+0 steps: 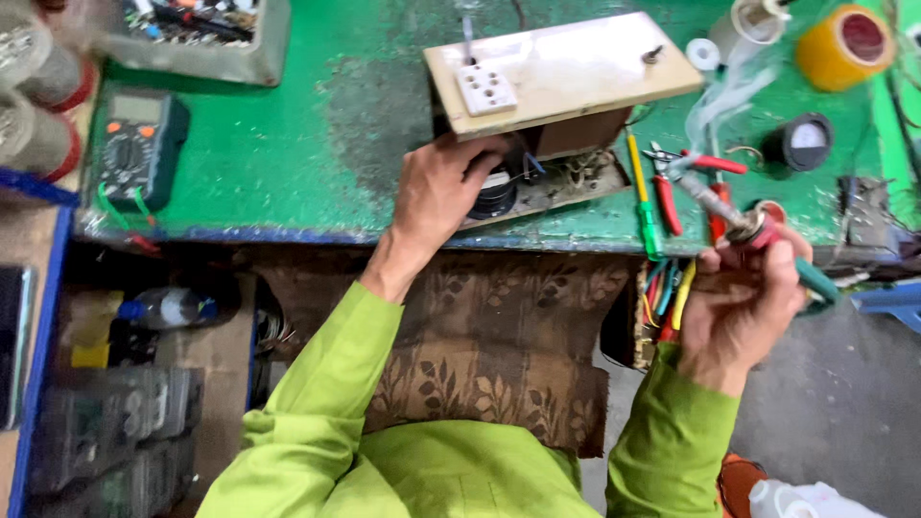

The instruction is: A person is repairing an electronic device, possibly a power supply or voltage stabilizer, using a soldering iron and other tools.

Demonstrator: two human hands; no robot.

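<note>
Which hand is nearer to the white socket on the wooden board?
Left. The left hand rests just below the white socket, at the wooden board's front edge. The right hand is far off, lower right, holding a soldering iron.

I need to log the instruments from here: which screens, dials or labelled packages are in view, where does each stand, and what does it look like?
Multimeter: left on the green bench, dark case, grey screen, orange buttons, round selector.
Panel meter: right on the bench, round black body, white dial face.
Bottle: below the bench at left, clear with a blue label.
</note>
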